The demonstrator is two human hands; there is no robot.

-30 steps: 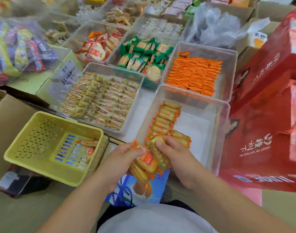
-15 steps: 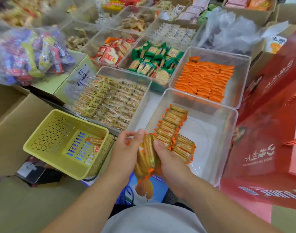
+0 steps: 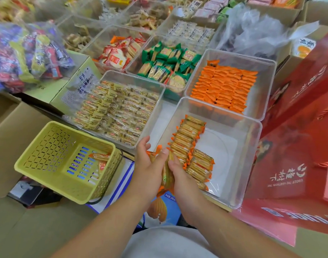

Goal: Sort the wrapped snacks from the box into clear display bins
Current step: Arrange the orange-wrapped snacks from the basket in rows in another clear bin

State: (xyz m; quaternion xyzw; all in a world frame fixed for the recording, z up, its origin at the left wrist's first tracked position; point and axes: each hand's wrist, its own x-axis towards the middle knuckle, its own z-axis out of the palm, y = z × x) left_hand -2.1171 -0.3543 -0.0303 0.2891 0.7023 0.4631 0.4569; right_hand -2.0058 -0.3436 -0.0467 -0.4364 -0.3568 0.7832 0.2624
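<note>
A bundle of orange-edged snack packets [image 3: 166, 172] is gripped between both hands over the near left corner of the nearest clear bin [image 3: 252, 164]. The left hand [image 3: 148, 164] is curled round its left side with the thumb laid on top, and the right hand [image 3: 180, 175] is clasped round its right side. Along the left edge of that bin a row of the same packets [image 3: 189, 135] is stacked, and bare white floor is left on the right. Behind it, a bin of orange packets [image 3: 224, 84] is packed full, and bins of pale yellow packets [image 3: 118, 108] and green packets [image 3: 167, 66] are set to the left. A yellow basket [image 3: 53, 151] with a few packets in its right corner is rested on a cardboard box [image 3: 10, 131]. Red gift bags [image 3: 299, 146] are piled at the right, and a clear bag of mixed sweets [image 3: 25, 54] is seen at the far left.
</note>
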